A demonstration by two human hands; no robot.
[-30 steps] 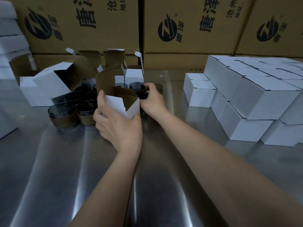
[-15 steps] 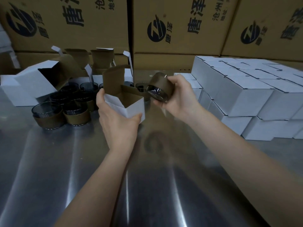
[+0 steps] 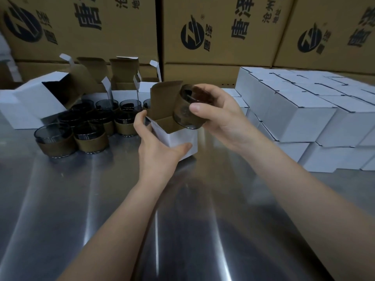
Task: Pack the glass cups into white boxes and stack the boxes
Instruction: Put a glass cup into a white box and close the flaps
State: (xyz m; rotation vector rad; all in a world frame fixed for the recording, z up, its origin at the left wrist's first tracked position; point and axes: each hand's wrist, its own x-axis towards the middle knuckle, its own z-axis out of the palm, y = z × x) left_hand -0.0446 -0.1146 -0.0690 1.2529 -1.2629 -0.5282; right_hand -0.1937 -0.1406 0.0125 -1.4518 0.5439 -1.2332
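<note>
My left hand (image 3: pixel 157 146) grips a small open white box (image 3: pixel 178 139), its brown flap standing up at the back. My right hand (image 3: pixel 218 115) holds a dark glass cup (image 3: pixel 187 110) with a brown sleeve, tilted, its base just above the box's open top. Several more sleeved glass cups (image 3: pixel 90 129) stand on the metal table to the left. A stack of closed white boxes (image 3: pixel 304 110) lies to the right.
Several open white boxes (image 3: pixel 40 98) with raised flaps stand behind the cups at the left. Large brown printed cartons (image 3: pixel 219 31) wall off the back. The steel table (image 3: pixel 182 220) stretches toward me under my forearms.
My right hand lifted a cup from the group and carried it over the box's opening. My left hand raised the box slightly and kept hold of it.
</note>
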